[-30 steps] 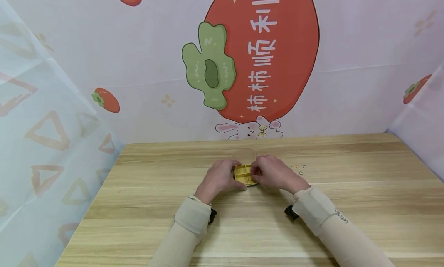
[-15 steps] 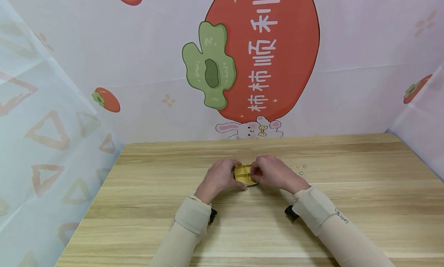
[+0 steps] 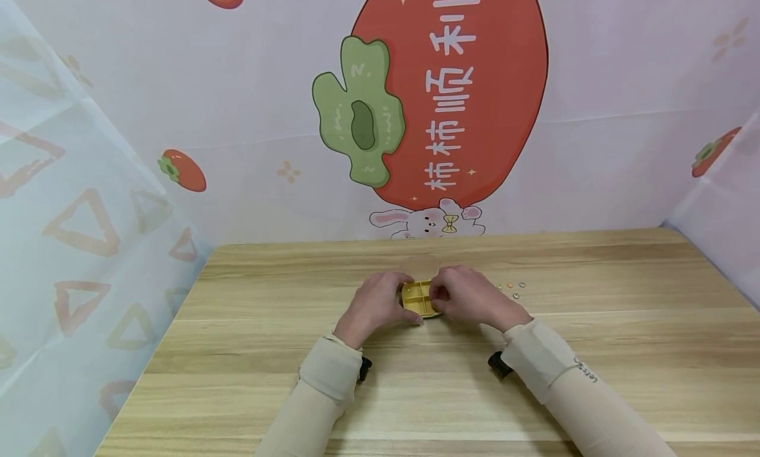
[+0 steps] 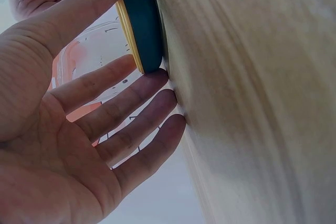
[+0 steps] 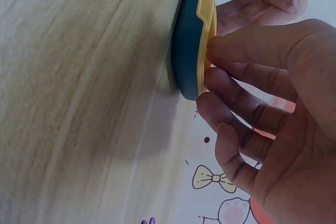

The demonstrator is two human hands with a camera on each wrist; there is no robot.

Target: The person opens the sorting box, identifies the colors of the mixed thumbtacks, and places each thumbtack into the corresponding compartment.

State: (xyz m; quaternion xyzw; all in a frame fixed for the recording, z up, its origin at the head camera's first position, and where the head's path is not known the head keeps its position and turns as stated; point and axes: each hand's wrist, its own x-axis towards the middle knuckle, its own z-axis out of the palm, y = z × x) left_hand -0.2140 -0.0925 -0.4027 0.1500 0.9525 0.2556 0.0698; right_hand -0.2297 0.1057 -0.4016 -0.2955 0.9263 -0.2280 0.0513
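A small round box, dark teal outside with a yellow divided inside (image 3: 413,305), sits on the table between both hands. My left hand (image 3: 375,305) holds its left side, thumb at the near edge and fingers at the far edge. In the left wrist view, the teal wall (image 4: 144,30) lies between thumb and fingertips. My right hand (image 3: 469,297) reaches over the box's right side. The right wrist view has its thumb and fingertips dipping past the yellow rim (image 5: 203,51). Whatever those fingertips pinch, if anything, is hidden.
Several tiny round pieces (image 3: 509,285) lie on the wooden table (image 3: 594,351) right of the right hand. Behind the box is a faint clear round piece (image 3: 419,266), perhaps its lid. A printed cloth backdrop (image 3: 267,200) rises at the table's back edge.
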